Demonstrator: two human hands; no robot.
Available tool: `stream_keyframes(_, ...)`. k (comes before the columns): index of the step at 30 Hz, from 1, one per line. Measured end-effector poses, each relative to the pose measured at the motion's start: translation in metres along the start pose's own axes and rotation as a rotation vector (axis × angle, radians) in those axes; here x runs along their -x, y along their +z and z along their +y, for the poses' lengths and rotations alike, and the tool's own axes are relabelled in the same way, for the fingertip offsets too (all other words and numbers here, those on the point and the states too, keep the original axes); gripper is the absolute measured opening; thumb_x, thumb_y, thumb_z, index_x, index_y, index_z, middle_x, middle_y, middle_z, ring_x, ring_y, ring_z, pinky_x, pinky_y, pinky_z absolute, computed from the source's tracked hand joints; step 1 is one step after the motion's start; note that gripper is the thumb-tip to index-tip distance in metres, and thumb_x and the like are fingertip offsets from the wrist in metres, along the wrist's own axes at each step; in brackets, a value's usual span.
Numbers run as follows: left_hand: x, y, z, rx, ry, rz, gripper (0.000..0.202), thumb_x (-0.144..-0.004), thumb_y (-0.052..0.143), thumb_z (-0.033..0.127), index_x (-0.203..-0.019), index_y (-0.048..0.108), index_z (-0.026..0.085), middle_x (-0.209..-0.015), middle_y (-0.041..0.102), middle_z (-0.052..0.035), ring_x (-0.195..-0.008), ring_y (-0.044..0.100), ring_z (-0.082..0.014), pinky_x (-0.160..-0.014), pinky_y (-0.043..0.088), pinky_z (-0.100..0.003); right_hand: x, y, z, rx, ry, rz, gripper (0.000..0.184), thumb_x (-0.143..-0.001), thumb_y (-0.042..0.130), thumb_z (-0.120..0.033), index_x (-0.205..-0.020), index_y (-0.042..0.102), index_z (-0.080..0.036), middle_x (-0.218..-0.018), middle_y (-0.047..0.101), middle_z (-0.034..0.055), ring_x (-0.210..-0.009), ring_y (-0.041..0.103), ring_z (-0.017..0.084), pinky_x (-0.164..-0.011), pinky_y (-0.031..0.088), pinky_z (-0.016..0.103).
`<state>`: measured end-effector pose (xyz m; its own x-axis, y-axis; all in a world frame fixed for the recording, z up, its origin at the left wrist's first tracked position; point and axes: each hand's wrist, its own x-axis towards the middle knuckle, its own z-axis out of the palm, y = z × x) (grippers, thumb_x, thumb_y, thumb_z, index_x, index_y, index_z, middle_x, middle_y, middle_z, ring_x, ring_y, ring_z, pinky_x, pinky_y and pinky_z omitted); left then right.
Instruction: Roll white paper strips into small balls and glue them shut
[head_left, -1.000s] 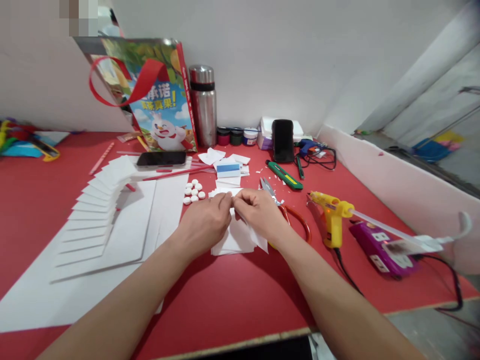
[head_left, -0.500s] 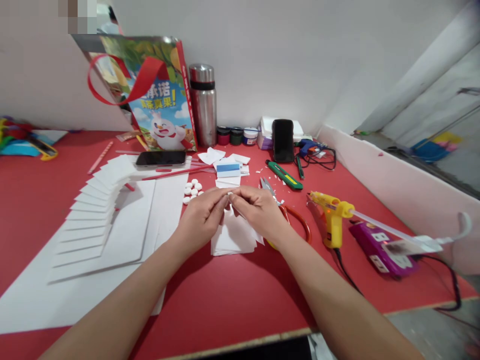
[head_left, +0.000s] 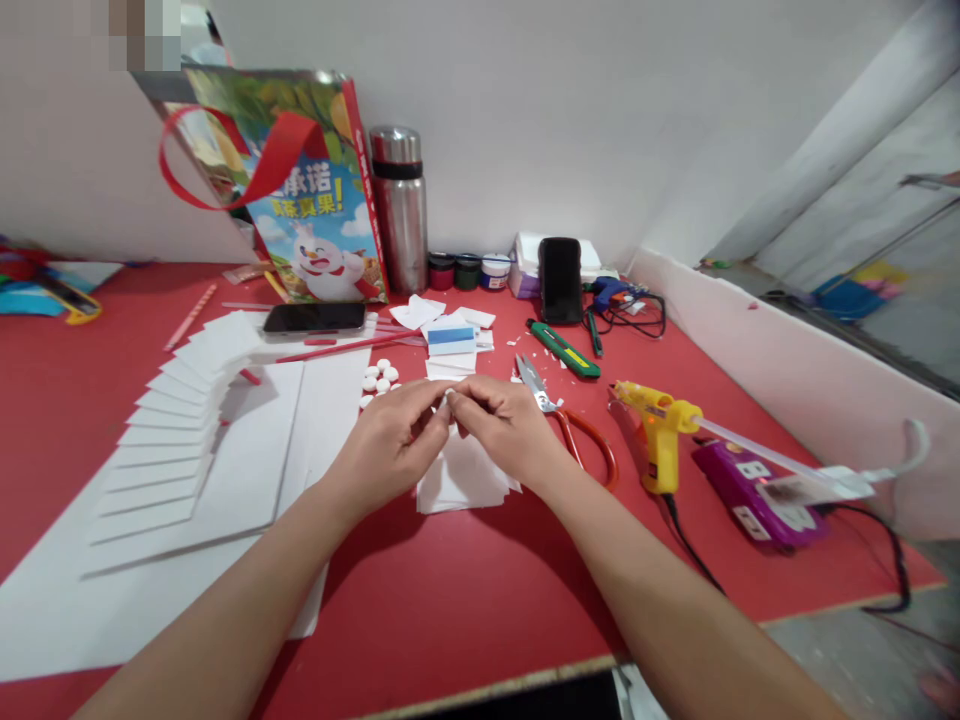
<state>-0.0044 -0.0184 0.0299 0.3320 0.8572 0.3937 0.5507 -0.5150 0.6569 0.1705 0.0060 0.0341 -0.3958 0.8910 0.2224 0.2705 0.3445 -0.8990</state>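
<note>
a small white piece point(head_left: 448, 398) is pinched between both hands above the red table point(head_left: 465, 600).
the left hand point(head_left: 390, 445) and right hand point(head_left: 502, 425) are closed, with fingertips met on the piece, which is held just over a pile of white paper squares point(head_left: 465, 480). red-handled scissors point(head_left: 570, 430) are laid just beside the right hand, a yellow glue gun point(head_left: 658, 435) is stood further right, and white round pellets point(head_left: 377, 378) are scattered near the left hand.

Tiny scrap point(head_left: 448, 398) between left hand point(head_left: 386, 450) and right hand point(head_left: 506, 430) (mostly covered).
</note>
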Motion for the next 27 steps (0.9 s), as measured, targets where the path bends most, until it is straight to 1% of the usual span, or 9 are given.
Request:
stream_keyframes(3,0.0,-0.001,0.0,0.03,0.01,-0.026,0.025,-0.101,0.047,0.028,-0.111,0.069,0.019,-0.087,0.07,-0.0042,-0.068,0.06,-0.0147,-0.07,0.045,-0.027,0.0,-0.001,0.001,-0.007,0.002,0.003,0.026,-0.091,0.053,-0.025,-0.066,0.057,-0.019,-0.061,0.053,-0.0039,-0.058,0.045,0.01,-0.058,0.034,0.024)
stream_keyframes(6,-0.001,-0.004,-0.001,0.047,0.037,-0.071,0.026,-0.103,0.044,0.026,-0.099,0.069,0.019,-0.077,0.065,-0.0018,-0.067,0.06,-0.0139,-0.071,0.045,-0.026,0.0,-0.002,0.002,0.003,0.011,-0.006,0.026,-0.09,0.054,-0.023,-0.064,0.057,-0.018,-0.06,0.053,-0.0043,-0.058,0.045,0.009,-0.058,0.034,0.024)
stream_keyframes(8,-0.002,-0.006,-0.003,0.04,0.065,-0.081,0.028,-0.103,0.042,0.023,-0.094,0.068,0.019,-0.072,0.062,-0.0008,-0.065,0.059,-0.0136,-0.071,0.044,-0.026,0.0,-0.001,0.002,0.015,0.011,-0.002,0.023,-0.089,0.054,-0.022,-0.066,0.058,-0.018,-0.06,0.052,-0.0045,-0.059,0.045,0.01,-0.059,0.034,0.024)
stream_keyframes(11,-0.001,-0.006,-0.007,-0.051,0.113,-0.068,0.026,-0.102,0.042,0.018,-0.102,0.067,0.018,-0.078,0.066,-0.0033,-0.072,0.061,-0.0158,-0.073,0.046,-0.028,0.0,-0.001,0.003,0.016,0.012,0.006,0.021,-0.087,0.055,-0.022,-0.067,0.059,-0.018,-0.061,0.052,-0.0047,-0.059,0.044,0.009,-0.058,0.034,0.024)
stream_keyframes(15,0.001,-0.001,-0.013,-0.242,0.209,-0.041,0.031,-0.099,0.039,0.015,-0.121,0.062,0.012,-0.1,0.071,-0.0125,-0.09,0.067,-0.0229,-0.079,0.05,-0.034,-0.001,0.0,0.004,0.003,0.001,-0.001,0.025,-0.088,0.053,-0.021,-0.063,0.056,-0.019,-0.062,0.052,-0.0045,-0.06,0.044,0.01,-0.061,0.034,0.024)
stream_keyframes(17,0.001,0.002,-0.015,-0.333,0.206,-0.047,0.036,-0.099,0.038,0.015,-0.127,0.059,0.009,-0.103,0.071,-0.0155,-0.092,0.067,-0.0251,-0.078,0.052,-0.037,-0.001,0.0,0.005,0.024,-0.003,0.003,0.029,-0.088,0.053,-0.021,-0.06,0.051,-0.019,-0.06,0.05,-0.0046,-0.061,0.044,0.01,-0.062,0.034,0.025)
stream_keyframes(20,0.002,0.004,-0.015,-0.401,0.168,-0.053,0.038,-0.098,0.039,0.014,-0.13,0.059,0.009,-0.102,0.071,-0.0156,-0.089,0.067,-0.0252,-0.074,0.053,-0.036,-0.002,0.001,0.005,0.048,0.004,0.015,0.03,-0.088,0.053,-0.022,-0.059,0.049,-0.02,-0.059,0.046,-0.0052,-0.06,0.042,0.01,-0.062,0.034,0.025)
stream_keyframes(23,0.001,0.003,-0.011,-0.278,0.151,-0.009,0.035,-0.097,0.043,0.014,-0.125,0.064,0.013,-0.104,0.071,-0.0131,-0.091,0.066,-0.0226,-0.077,0.052,-0.034,-0.001,0.002,0.005,0.013,-0.004,0.024,0.029,-0.089,0.054,-0.023,-0.06,0.05,-0.019,-0.06,0.046,-0.0053,-0.059,0.041,0.01,-0.06,0.033,0.025)
stream_keyframes(27,-0.002,0.0,-0.004,0.017,0.093,0.035,0.027,-0.1,0.046,0.018,-0.101,0.073,0.016,-0.088,0.067,-0.0057,-0.081,0.062,-0.0162,-0.076,0.048,-0.028,0.0,0.0,0.003,-0.037,0.002,0.025,0.029,-0.09,0.054,-0.021,-0.061,0.052,-0.019,-0.059,0.048,-0.0053,-0.057,0.042,0.009,-0.058,0.032,0.025)
